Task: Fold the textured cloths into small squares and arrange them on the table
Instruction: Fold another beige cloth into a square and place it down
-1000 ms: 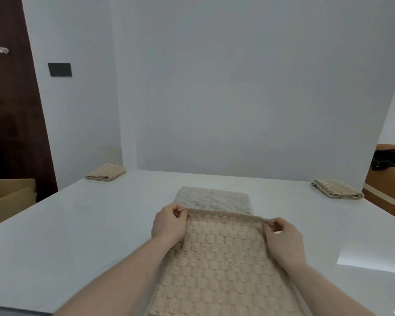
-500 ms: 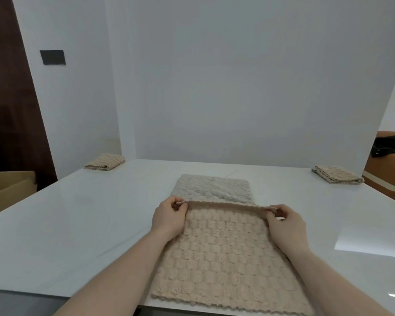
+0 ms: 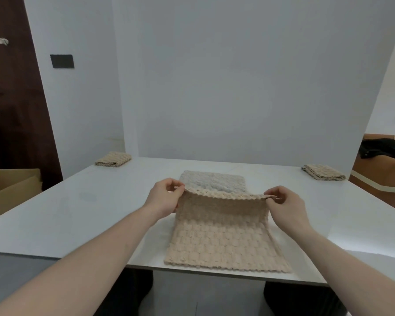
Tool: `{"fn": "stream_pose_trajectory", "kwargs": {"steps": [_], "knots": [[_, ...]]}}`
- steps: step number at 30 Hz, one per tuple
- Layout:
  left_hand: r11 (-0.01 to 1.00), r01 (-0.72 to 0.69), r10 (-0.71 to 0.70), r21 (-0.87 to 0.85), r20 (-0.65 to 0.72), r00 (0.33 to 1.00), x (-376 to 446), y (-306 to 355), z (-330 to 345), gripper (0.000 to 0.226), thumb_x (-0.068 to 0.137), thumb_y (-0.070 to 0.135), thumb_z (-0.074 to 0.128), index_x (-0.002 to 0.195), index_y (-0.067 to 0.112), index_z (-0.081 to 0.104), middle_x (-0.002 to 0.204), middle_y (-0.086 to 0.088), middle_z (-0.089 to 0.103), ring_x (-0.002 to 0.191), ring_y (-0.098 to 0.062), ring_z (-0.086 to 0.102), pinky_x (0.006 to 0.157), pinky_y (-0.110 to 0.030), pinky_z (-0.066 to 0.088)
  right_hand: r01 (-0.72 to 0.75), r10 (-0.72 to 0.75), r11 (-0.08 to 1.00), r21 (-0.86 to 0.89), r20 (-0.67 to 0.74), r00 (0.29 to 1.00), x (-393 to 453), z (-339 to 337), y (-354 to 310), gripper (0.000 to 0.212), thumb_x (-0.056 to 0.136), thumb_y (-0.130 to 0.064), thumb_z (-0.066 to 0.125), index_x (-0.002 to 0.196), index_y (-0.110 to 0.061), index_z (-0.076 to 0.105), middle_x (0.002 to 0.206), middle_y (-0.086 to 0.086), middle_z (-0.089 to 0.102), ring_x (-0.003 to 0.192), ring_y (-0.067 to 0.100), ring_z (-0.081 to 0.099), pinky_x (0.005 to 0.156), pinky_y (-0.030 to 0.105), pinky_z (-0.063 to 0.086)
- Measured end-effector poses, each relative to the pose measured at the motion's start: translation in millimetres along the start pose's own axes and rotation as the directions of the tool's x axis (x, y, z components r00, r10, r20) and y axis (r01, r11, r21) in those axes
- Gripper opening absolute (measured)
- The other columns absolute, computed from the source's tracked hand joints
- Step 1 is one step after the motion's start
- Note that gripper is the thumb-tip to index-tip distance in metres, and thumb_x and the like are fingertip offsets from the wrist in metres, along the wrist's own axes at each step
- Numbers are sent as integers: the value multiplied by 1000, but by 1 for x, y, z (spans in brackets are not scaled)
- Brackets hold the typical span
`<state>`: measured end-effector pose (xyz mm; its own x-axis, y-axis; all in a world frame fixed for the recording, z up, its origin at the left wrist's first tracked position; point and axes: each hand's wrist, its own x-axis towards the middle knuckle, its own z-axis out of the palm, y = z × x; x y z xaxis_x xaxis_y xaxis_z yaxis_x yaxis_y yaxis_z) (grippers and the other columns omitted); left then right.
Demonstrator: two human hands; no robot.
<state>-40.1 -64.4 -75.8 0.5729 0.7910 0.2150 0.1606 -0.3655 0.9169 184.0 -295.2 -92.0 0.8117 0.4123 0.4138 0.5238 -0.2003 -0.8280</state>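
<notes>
A white table fills the middle of the view, backed by a pale wall; its near edge runs across the bottom, and wide bare surface lies to either side of the work. A beige textured cloth lies at the centre, its near edge almost at the table's front edge. Beyond it a grey cloth lies flat. Two folded cloths sit at the far corners: one left, one right, well apart. The left hand and right hand each pinch a far corner of the beige cloth. Compared with a moment before, that far edge is lifted off the table.
</notes>
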Motion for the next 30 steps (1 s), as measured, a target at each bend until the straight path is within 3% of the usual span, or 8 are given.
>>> {"fn": "stream_pose_trajectory", "kwargs": {"steps": [6, 12, 18, 21, 25, 28, 30], "knots": [[999, 22, -23, 31, 44, 999, -44, 4, -15, 12, 98, 29, 64, 94, 20, 72, 97, -1, 71, 59, -17, 64, 55, -30, 52, 55, -46, 993, -100, 84, 995, -30, -27, -8, 20, 86, -8, 64, 78, -26, 71, 83, -10, 75, 83, 7, 68, 69, 21, 45], [991, 3, -14, 137, 77, 997, -81, -3, -20, 9, 94, 22, 68, 88, 21, 76, 96, -1, 75, 62, -11, 61, 44, -12, 43, 122, -91, 973, -194, 158, 983, -65, -41, -4, 24, 82, -4, 64, 76, -27, 70, 82, -16, 74, 86, 1, 68, 77, 26, 52], [972, -27, -1, 232, 118, 993, -99, -16, -21, 10, 88, 28, 73, 80, 27, 79, 83, 10, 75, 68, -6, 65, 77, -29, 56, 114, -61, 965, -238, 220, 974, -85, -52, 11, 26, 81, -4, 65, 76, -29, 71, 84, -19, 74, 92, -5, 67, 83, 30, 59], [961, -46, 7, 274, 141, 990, -109, -18, -20, 11, 86, 28, 73, 77, 30, 80, 80, 12, 74, 66, 2, 63, 71, -22, 53, 115, -46, 961, -252, 264, 963, -94, -58, 14, 25, 81, -6, 64, 78, -31, 69, 89, -17, 74, 88, -2, 69, 83, 33, 60], [937, -67, 5, 343, 179, 984, -115, -20, -19, 10, 82, 34, 72, 75, 38, 78, 80, 11, 73, 70, -11, 68, 63, -25, 57, 94, 9, 950, -298, 327, 945, -106, -64, 17, 24, 79, -8, 61, 80, -31, 66, 94, -19, 74, 83, 3, 71, 83, 38, 59], [888, -108, 3, 448, 228, 974, -117, -23, -18, 8, 77, 40, 70, 73, 42, 77, 75, 16, 73, 74, -8, 68, 74, -30, 59, 86, 30, 947, -309, 352, 936, -111, -65, 21, 22, 77, -9, 62, 78, -31, 64, 94, -23, 74, 91, 13, 69, 89, 41, 57], [866, -120, -19, 486, 272, 962, -118, -24, -17, 8, 74, 41, 69, 72, 41, 77, 73, 18, 73, 75, -4, 67, 79, -33, 58, 77, 35, 953, -293, 359, 933, -111, -64, 25, 21, 77, -10, 64, 77, -31, 65, 96, -24, 74, 99, 8, 66, 96, 39, 53]]}}
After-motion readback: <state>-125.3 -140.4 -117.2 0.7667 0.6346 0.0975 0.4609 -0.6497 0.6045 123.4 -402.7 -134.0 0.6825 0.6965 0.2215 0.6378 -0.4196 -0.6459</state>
